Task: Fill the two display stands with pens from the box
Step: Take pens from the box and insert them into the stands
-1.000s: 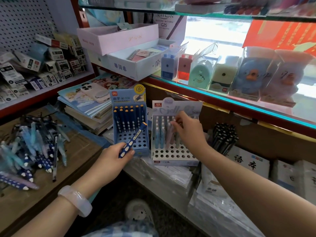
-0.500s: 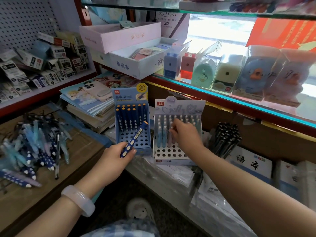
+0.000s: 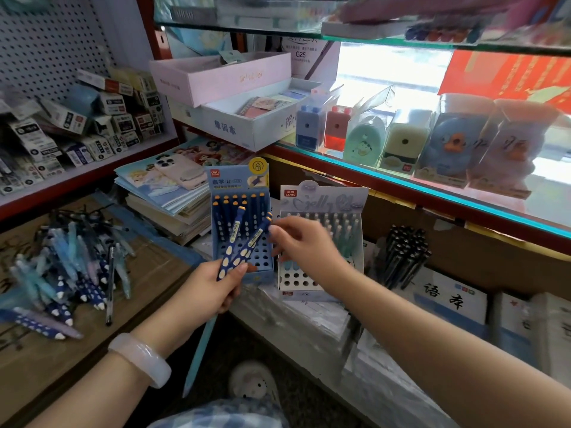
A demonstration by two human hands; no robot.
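My left hand [image 3: 213, 288] is raised in front of the blue display stand [image 3: 241, 223], fingers curled around the lower ends of two dark blue pens [image 3: 239, 245] that fan upward. My right hand [image 3: 304, 239] reaches across from the right, in front of the pale display stand [image 3: 321, 242], thumb and forefinger pinching the top of the right-hand pen. More pens lie heaped in the cardboard box [image 3: 61, 273] at left.

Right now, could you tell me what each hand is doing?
Left hand: holding two dark blue pens.
Right hand: pinching the upper end of one of them.
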